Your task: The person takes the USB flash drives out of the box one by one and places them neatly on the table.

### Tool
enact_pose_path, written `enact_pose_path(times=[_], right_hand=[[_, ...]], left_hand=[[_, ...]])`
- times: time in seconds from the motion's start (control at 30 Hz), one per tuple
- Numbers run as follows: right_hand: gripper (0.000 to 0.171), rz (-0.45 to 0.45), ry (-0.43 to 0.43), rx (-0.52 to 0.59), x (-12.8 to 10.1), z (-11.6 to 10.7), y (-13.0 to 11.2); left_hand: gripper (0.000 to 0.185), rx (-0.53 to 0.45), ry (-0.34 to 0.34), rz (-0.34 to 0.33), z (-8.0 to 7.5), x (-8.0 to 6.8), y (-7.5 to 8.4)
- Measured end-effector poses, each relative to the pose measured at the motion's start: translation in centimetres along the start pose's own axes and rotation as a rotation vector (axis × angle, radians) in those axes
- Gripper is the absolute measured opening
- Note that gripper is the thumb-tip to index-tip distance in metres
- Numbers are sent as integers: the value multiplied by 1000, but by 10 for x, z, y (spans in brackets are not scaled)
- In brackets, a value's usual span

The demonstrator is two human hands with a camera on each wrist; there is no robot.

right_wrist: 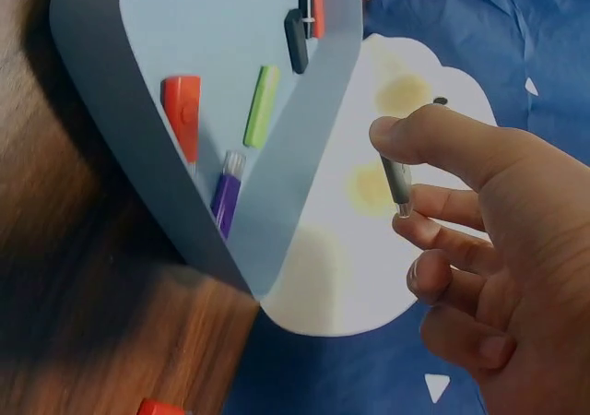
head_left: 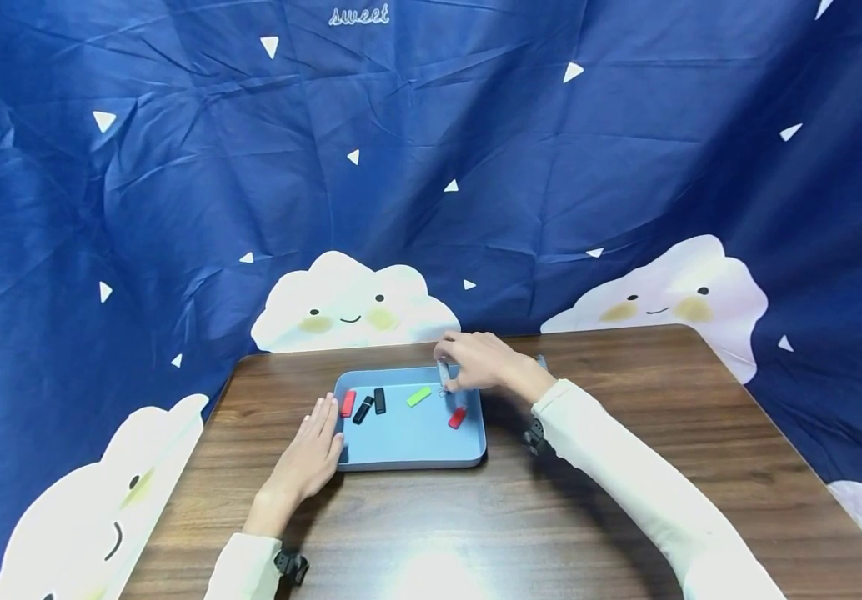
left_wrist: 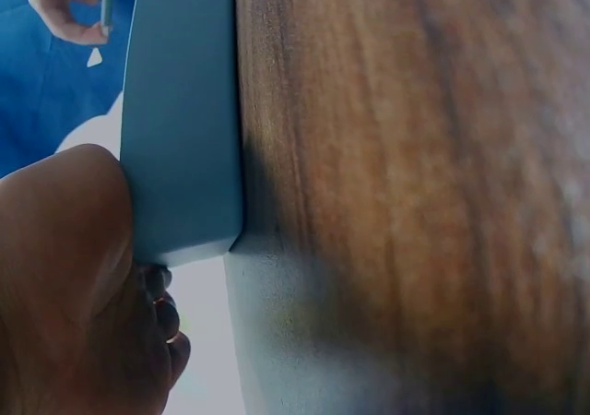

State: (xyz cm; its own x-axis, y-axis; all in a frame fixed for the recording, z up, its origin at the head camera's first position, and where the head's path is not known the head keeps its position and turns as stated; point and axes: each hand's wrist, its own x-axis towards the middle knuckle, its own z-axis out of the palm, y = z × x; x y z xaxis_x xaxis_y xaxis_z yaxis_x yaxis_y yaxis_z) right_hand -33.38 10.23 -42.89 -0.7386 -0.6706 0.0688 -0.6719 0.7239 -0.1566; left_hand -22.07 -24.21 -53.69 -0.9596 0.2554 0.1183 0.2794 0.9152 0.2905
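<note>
A blue tray [head_left: 410, 446] sits on the wooden table. In it lie small flash-drive-like sticks: a red one [head_left: 348, 403], two black ones [head_left: 363, 409], a green one [head_left: 419, 397] and another red one [head_left: 457, 418]. A purple stick [right_wrist: 226, 192] shows in the right wrist view. My left hand [head_left: 320, 440] rests flat against the tray's left wall [left_wrist: 180, 111], fingers straight. My right hand [head_left: 449, 375] hovers over the tray's far right corner. Its thumb and forefinger pinch a small grey stick [right_wrist: 396, 183].
The brown table [head_left: 588, 500] stretches around the tray. A blue cloth with white clouds [head_left: 431, 167] hangs close behind and to both sides. A small red object [right_wrist: 159, 408] lies on the table outside the tray, near my right wrist.
</note>
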Motion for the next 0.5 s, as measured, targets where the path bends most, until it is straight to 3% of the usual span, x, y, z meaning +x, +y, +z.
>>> enact_pose_path(times=[0.5], right_hand=[[53,65,55,-16,-23,-12,26]], left_hand=[[63,1,-1,3,-1,0,0]])
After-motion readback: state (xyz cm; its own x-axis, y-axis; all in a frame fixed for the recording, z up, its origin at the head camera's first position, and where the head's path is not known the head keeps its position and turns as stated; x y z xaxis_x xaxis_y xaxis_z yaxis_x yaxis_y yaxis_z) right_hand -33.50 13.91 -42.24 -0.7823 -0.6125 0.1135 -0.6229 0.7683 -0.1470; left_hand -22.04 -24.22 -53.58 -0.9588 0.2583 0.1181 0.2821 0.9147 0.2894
